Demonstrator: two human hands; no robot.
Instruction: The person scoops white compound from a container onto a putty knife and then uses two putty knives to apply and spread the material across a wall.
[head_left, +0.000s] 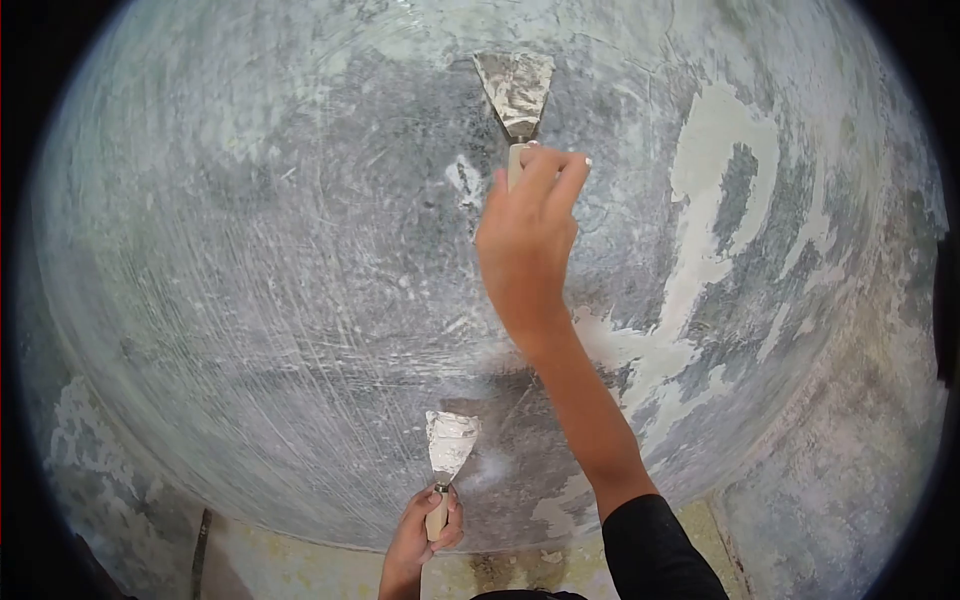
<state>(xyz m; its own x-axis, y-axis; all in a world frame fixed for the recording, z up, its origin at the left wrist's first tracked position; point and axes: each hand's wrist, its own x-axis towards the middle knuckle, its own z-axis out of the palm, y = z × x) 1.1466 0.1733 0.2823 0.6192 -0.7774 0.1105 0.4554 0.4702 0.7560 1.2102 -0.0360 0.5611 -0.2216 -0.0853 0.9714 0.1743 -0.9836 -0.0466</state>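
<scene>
My right hand [530,220] is wrapped round the pale handle of a putty knife [518,90], arm stretched up across a grey wall [330,200]. That blade points upward, lies close over the wall and is smeared with whitish filler. Lower down, my left hand [428,530] grips the light handle of a second putty knife [452,440]. Its blade also points up and carries a layer of white filler. A small white filler patch [464,180] shows on the wall just left of my right hand.
Broad pale filler streaks [690,270] run down the wall at the right. Fine scratch lines cover its lower left part. Below the wall's bottom edge lies a yellowish, stained floor [300,560]. The side walls [100,460] show patchy white marks.
</scene>
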